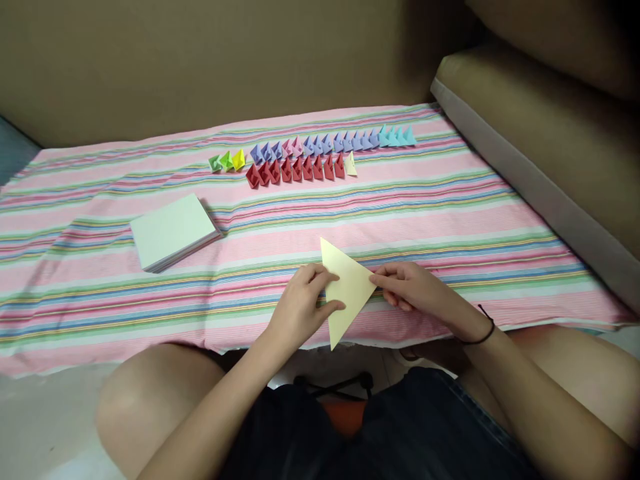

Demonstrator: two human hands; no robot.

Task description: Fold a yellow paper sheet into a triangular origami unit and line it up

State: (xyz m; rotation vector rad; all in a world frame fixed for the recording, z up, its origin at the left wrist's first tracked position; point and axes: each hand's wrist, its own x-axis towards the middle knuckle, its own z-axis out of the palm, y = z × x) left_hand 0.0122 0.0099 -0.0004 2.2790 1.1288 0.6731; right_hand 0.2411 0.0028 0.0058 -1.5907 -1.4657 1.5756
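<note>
A pale yellow sheet of paper [347, 283], folded into a triangle, is between my hands above the front edge of the striped cloth. My left hand [313, 293] grips its long left side, with the thumb and a finger lying over the paper. On the other side, my right hand [405, 283] pinches the triangle's right corner between thumb and fingers. One point of the triangle faces away from me and another faces toward my lap.
A stack of pale paper sheets [175, 230] lies to the left on the striped cloth [280, 227]. Farther back stand rows of small folded paper boats, including red ones [297, 169], purple ones [317, 144] and light blue ones [397, 136]. A brown cushion [540, 133] borders the right side.
</note>
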